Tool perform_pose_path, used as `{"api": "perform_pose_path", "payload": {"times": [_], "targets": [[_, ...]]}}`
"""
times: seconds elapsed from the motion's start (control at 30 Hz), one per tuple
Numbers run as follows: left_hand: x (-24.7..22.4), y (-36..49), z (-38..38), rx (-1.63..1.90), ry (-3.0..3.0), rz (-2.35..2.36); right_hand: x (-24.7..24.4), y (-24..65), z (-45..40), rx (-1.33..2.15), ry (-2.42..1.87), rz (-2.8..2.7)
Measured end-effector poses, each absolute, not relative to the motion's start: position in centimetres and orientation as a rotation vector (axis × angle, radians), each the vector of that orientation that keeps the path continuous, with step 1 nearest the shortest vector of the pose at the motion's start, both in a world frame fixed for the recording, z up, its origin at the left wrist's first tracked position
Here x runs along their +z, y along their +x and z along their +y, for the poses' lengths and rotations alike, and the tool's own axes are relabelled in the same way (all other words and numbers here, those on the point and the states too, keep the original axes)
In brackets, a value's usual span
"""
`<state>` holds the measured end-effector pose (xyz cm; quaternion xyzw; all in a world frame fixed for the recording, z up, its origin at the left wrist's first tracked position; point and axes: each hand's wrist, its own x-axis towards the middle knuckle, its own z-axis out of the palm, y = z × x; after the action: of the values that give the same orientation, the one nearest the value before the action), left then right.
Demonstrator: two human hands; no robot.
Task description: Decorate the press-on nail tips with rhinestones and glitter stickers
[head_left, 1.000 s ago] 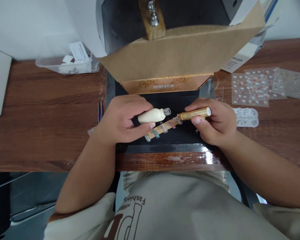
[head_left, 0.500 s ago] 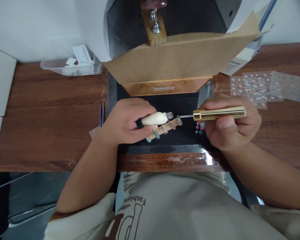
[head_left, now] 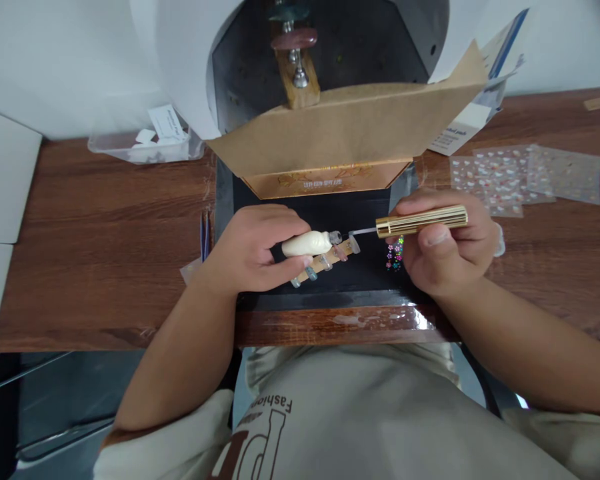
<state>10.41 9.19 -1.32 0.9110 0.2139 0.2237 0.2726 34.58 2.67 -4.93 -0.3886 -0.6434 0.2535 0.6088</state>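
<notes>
Near, on dark mat [head_left: 360, 281]: wooden strip [head_left: 347, 247] with several nail tips [head_left: 325, 262] mounted. Gripping uncapped cream bottle [head_left: 303, 245] in curled left fingers [head_left: 285, 225]; pinching gold-handled brush [head_left: 420, 222] in closed right fingers [head_left: 439, 236], brush end at rightmost tip. Cannot tell finished tips from unfinished. Far: orange-fronted box [head_left: 325, 181].

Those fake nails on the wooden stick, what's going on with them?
The left hand holds a cream bottle by a wooden stick lined with fake nails, above a black mat. The right hand holds a gold-handled brush, its thin tip near the bottle's mouth and the stick's rightmost nail.
</notes>
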Motion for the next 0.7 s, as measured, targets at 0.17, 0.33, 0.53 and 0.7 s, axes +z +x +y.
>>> {"api": "perform_pose_path", "payload": {"times": [0.17, 0.33, 0.53, 0.7], "targets": [[-1.4, 10.5, 9.1, 0.574, 2.46, 0.574, -5.2, 34.4, 2.6, 0.58, -0.844, -1.398], [-1.5, 11.0, 9.0, 0.528, 2.495, 0.552, -4.2, 34.3, 2.5, 0.717, -0.825, -1.626], [-1.3, 10.9, 8.9, 0.522, 2.48, 0.527, -3.7, 34.1, 2.5, 0.744, -0.864, -1.649], [-1.0, 10.5, 9.0, 0.544, 2.441, 0.533, -4.7, 33.9, 2.8, 0.681, -0.794, -1.32]]}}
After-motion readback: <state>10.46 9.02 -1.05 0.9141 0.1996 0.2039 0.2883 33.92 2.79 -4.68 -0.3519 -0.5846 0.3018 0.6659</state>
